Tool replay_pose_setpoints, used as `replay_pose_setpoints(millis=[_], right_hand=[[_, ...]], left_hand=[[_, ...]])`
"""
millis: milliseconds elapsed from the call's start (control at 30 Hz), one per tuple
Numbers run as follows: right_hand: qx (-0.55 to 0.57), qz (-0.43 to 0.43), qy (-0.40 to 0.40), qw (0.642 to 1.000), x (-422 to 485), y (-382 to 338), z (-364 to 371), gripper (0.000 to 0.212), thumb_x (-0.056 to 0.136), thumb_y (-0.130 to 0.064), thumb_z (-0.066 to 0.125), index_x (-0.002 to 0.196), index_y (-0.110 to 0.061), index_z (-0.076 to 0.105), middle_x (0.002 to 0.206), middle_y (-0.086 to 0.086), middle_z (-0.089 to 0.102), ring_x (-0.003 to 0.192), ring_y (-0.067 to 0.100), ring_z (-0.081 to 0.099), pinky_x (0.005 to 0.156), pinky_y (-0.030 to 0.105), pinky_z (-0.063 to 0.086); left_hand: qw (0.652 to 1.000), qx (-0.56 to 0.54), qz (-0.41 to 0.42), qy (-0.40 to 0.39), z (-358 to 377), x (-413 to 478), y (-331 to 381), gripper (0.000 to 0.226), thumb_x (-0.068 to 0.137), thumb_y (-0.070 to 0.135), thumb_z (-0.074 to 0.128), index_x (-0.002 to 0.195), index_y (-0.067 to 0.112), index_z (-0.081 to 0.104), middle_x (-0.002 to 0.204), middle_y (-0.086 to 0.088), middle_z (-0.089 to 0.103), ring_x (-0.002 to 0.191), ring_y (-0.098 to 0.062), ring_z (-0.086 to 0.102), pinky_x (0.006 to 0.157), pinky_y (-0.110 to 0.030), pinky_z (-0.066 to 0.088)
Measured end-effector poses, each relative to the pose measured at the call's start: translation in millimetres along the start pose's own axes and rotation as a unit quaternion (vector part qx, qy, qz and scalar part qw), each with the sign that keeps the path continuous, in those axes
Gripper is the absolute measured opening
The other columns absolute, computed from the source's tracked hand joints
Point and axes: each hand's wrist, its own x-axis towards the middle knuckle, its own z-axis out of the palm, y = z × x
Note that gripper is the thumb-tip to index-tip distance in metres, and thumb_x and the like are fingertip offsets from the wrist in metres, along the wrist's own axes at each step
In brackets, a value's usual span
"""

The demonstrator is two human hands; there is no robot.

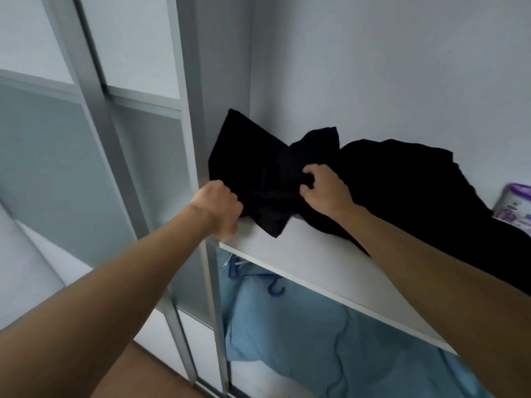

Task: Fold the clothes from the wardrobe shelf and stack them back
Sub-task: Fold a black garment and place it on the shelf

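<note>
A crumpled black garment (258, 168) is seen at the centre of the frame, lying on the white wardrobe shelf (330, 262) hard against the wardrobe's side wall. A bunched fold at its middle is pinched between the thumb and curled fingers of the right hand (324, 188). The left hand (218, 205) is curled into a fist against the cloth's lower left edge. It is blurred and shown from the back, so whether fabric is caught inside it cannot be told.

The cloth is judged soft, limp and light. It sags into creases, and one pointed corner droops towards the shelf's front lip. No shape would be kept when it is lifted, so it is best taken at two well-separated edges or corners rather than by the middle bunch. It is unlikely to slip and cannot be broken.

More black clothing (416, 191) is spread across the shelf to the right of centre (whether it is a separate piece cannot be made out). A purple-and-white pack (514, 205) stands at the right edge of the frame, just beside that heap. In the compartment below, at lower centre, pale blue fabric (301, 340) is seen under blue hangers (275, 285). A sliding door frame (115, 124) fills the left of the frame.
</note>
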Motion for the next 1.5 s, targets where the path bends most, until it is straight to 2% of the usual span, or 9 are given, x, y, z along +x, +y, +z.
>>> replay_pose_setpoints(millis=[200, 400, 467, 600, 700, 1033, 1233, 1367, 1500], right_hand=[[0.103, 0.166, 0.061, 0.979, 81, 4, 16, 0.084, 0.083, -0.044, 0.073, 0.149, -0.016, 0.029, 0.151, 0.01, 0.035, 0.131, 0.033, 0.045, 0.098, 0.046, 0.046], [0.393, 0.15, 0.027, 0.907, 100, 9, 25, 0.009, 0.094, -0.005, 0.058, 0.088, -0.007, 0.064, 0.091, 0.005, 0.068, 0.088, 0.019, 0.066, 0.065, 0.025, 0.05], [0.376, 0.061, 0.005, 0.925, 83, -9, 20, 0.028, 0.095, -0.007, 0.06, 0.07, -0.021, 0.058, 0.066, -0.013, 0.064, 0.067, 0.003, 0.061, 0.064, 0.024, 0.046], [0.255, -0.106, -0.155, 0.949, 11, -33, 24, 0.019, 0.094, -0.004, 0.061, 0.075, -0.004, 0.066, 0.063, -0.016, 0.057, 0.058, -0.003, 0.052, 0.065, 0.018, 0.044], [0.111, -0.19, -0.259, 0.94, -48, -40, 34, 0.032, 0.089, 0.007, 0.054, 0.095, -0.013, 0.078, 0.083, -0.024, 0.063, 0.074, -0.013, 0.058, 0.077, 0.006, 0.042], [0.143, -0.023, -0.411, 0.9, -180, -66, 51, 0.035, 0.098, -0.004, 0.053, 0.106, -0.031, 0.074, 0.108, -0.01, 0.071, 0.101, 0.002, 0.063, 0.096, 0.02, 0.048], [0.391, 0.315, 0.029, 0.864, -155, -62, 38, 0.012, 0.093, -0.018, 0.064, 0.1, -0.012, 0.072, 0.096, 0.007, 0.075, 0.095, 0.022, 0.07, 0.085, 0.034, 0.06], [0.465, 0.392, -0.078, 0.79, -136, -83, 57, 0.04, 0.084, -0.049, 0.074, 0.104, -0.014, 0.073, 0.096, 0.007, 0.077, 0.085, 0.022, 0.075, 0.076, 0.033, 0.06], [0.5, 0.38, -0.015, 0.778, -136, -108, 81, 0.029, 0.092, -0.02, 0.07, 0.119, -0.011, 0.067, 0.092, 0.009, 0.077, 0.076, 0.02, 0.075, 0.058, 0.026, 0.058]], left_hand=[[0.995, -0.013, -0.066, -0.076, 33, 2, -36, 0.027, 0.079, 0.034, 0.042, 0.058, 0.017, 0.046, 0.054, 0.002, 0.043, 0.05, -0.017, 0.042, 0.06, -0.03, 0.037], [0.974, -0.136, -0.176, -0.048, 49, 14, -54, 0.032, 0.085, 0.04, 0.042, 0.075, 0.015, 0.06, 0.071, 0.0, 0.058, 0.064, -0.021, 0.055, 0.061, -0.031, 0.036], [0.896, -0.371, -0.246, -0.012, 40, 26, -55, 0.043, 0.085, 0.056, 0.04, 0.087, 0.021, 0.065, 0.08, 0.003, 0.063, 0.078, -0.025, 0.062, 0.07, -0.033, 0.045], [0.551, -0.79, -0.266, 0.043, 14, 49, -47, 0.06, 0.071, 0.079, 0.056, 0.099, 0.027, 0.068, 0.085, 0.003, 0.076, 0.078, -0.021, 0.073, 0.067, -0.033, 0.058], [0.482, -0.859, -0.159, -0.075, 7, 58, -28, 0.087, 0.053, 0.083, 0.073, 0.116, 0.023, 0.07, 0.11, -0.003, 0.075, 0.103, -0.025, 0.071, 0.094, -0.042, 0.054], [0.637, -0.77, -0.015, -0.045, 52, 2, 47, 0.044, 0.091, -0.001, 0.056, 0.125, 0.027, 0.059, 0.12, 0.001, 0.064, 0.086, -0.003, 0.06, 0.064, -0.005, 0.046], [0.641, -0.75, 0.141, -0.081, 63, -86, 60, 0.046, 0.093, 0.002, 0.058, 0.134, 0.023, 0.061, 0.129, 0.011, 0.062, 0.106, 0.003, 0.059, 0.089, 0.0, 0.039], [0.657, -0.702, 0.241, -0.131, 55, -129, 70, 0.041, 0.097, 0.008, 0.058, 0.137, 0.019, 0.058, 0.13, 0.018, 0.056, 0.11, 0.017, 0.048, 0.091, 0.007, 0.027], [0.652, -0.704, 0.241, -0.147, 57, -147, 57, 0.038, 0.098, 0.014, 0.059, 0.135, 0.022, 0.059, 0.129, 0.023, 0.055, 0.106, 0.02, 0.05, 0.093, 0.006, 0.028]])
